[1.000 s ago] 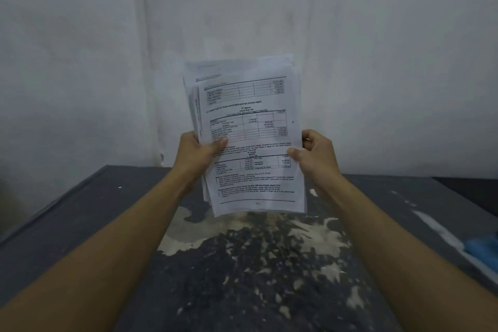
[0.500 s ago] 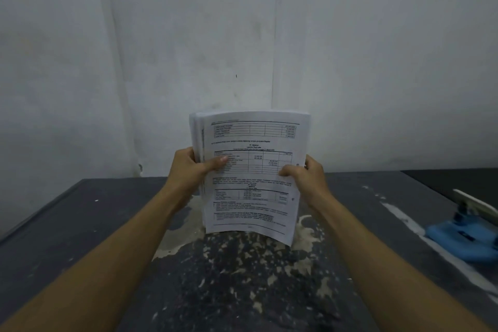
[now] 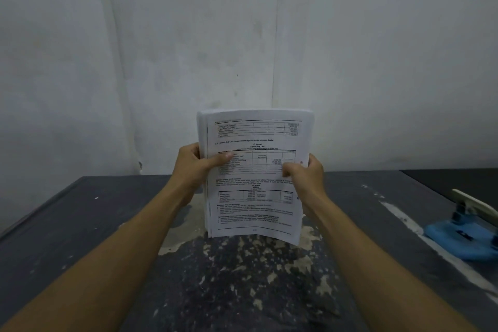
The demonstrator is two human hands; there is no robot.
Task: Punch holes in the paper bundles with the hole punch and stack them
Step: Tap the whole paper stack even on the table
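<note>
left hand (image 3: 192, 167) grips bundle (image 3: 256, 170) left edge | right hand (image 3: 304, 174) grips right edge | sheets now squared, upright, lower over worktop (image 3: 80, 224) | punch (image 3: 463, 237) now visible right

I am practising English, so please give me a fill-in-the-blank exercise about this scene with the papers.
1. The paper bundle is held upright by ____ hands.
2. The hole punch has a ____ body.
3. The hole punch lies on the table, to the person's ____.
4. The left hand puts its ____ on the front page.

Missing words: two (both); blue; right; thumb
</note>
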